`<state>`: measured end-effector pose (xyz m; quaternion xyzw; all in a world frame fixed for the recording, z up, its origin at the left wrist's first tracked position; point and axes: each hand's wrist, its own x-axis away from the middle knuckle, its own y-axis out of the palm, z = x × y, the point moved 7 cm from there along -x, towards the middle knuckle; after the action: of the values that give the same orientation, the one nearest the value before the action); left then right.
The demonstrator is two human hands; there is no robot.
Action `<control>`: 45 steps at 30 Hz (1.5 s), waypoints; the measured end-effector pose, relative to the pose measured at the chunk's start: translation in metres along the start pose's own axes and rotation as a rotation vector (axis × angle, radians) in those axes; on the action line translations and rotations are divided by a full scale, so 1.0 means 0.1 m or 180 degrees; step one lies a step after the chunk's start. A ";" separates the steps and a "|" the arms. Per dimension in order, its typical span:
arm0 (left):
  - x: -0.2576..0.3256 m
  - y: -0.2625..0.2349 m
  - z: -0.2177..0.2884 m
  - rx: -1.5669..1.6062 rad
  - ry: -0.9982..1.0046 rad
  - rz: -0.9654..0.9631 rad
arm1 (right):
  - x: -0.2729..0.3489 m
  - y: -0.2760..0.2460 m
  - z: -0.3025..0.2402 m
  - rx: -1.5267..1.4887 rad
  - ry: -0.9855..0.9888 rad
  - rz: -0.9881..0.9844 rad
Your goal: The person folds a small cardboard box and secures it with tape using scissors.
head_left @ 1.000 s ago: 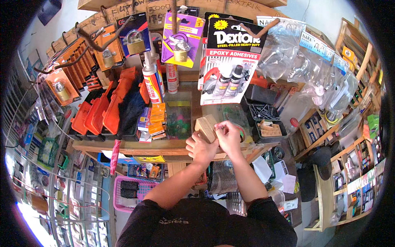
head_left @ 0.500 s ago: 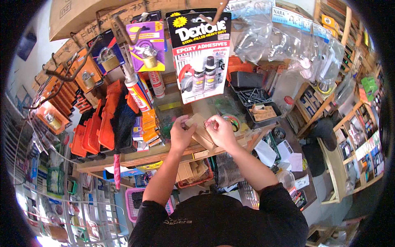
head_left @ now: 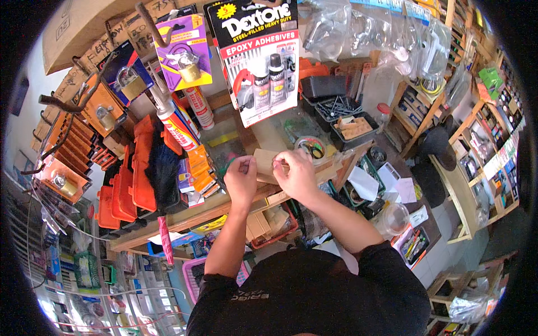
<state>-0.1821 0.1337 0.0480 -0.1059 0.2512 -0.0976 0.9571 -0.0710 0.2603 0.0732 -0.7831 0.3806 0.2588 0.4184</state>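
My right hand (head_left: 295,175) is curled, thumb and fingertips pinching the smooth, flat-faced brown paper packet (head_left: 265,163) above the front edge of the wood-framed counter (head_left: 137,236); my left hand (head_left: 241,182) is loosely bunched at the packet's left edge, though I cannot tell whether it grips. At the counter's left end stand hard orange plastic cases (head_left: 144,168), and toward its right end sits a black plastic tray of slim metal screws (head_left: 337,108).

Carded padlocks (head_left: 189,72), orange cases (head_left: 143,162), grey screws (head_left: 338,107), pink basket (head_left: 190,275), white paper (head_left: 363,183)
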 end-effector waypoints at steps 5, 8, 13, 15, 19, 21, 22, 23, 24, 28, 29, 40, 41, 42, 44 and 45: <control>-0.05 -0.02 -0.05 -0.0100 -0.0086 -0.0130 | 0.02 0.01 -0.01 -0.0033 -0.0011 0.0019; -0.13 0.01 -0.17 0.0161 -0.0003 -0.0195 | 0.02 0.03 0.02 0.0065 0.0131 -0.0141; -0.19 0.03 -0.17 -0.0104 -0.0227 -0.0339 | -0.01 0.05 0.03 0.0134 0.0095 -0.0044; -0.20 0.03 -0.23 -0.0189 -0.0290 -0.0364 | 0.00 0.06 0.03 0.0103 0.0147 -0.0046; -0.17 0.04 -0.17 -0.0278 -0.0345 -0.0343 | 0.01 0.06 0.05 0.0149 0.0197 -0.0024; -0.16 0.05 -0.14 -0.0286 -0.0244 -0.0312 | 0.01 0.05 0.06 0.0152 0.0226 -0.0015; -0.16 0.05 -0.16 -0.0275 -0.0168 -0.0291 | 0.01 0.04 0.05 0.0122 0.0258 -0.0019; -0.16 0.05 -0.16 -0.0264 -0.0091 -0.0269 | 0.00 0.04 0.05 0.0091 0.0290 -0.0023; -0.16 0.05 -0.16 -0.0260 -0.0095 -0.0287 | 0.00 0.04 0.05 0.0052 0.0308 -0.0006; -0.15 0.10 -0.08 -0.0509 0.0125 -0.0352 | 0.02 0.05 0.09 0.0042 0.0289 0.0143; -0.15 0.11 -0.06 -0.0632 0.0239 -0.0353 | 0.03 0.04 0.10 0.0076 0.0249 0.0195; -0.15 0.14 -0.08 -0.1047 0.0473 -0.0303 | 0.01 0.01 0.05 0.0107 0.0208 0.0325; -0.15 0.14 -0.05 -0.1051 0.0490 -0.0307 | 0.01 0.01 0.05 0.0127 0.0206 0.0322; -0.14 0.15 -0.03 -0.1099 0.0518 -0.0313 | 0.02 0.01 0.06 0.0110 0.0200 0.0327; -0.13 0.16 0.01 -0.1199 0.0585 -0.0322 | 0.03 0.02 0.08 0.0070 0.0187 0.0348; -0.12 0.17 0.03 -0.1241 0.0649 -0.0335 | 0.03 0.02 0.08 0.0053 0.0202 0.0329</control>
<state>-0.1881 0.1532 0.0519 -0.2915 0.3550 -0.1071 0.8818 -0.0720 0.2649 0.0662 -0.7666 0.4357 0.2520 0.3986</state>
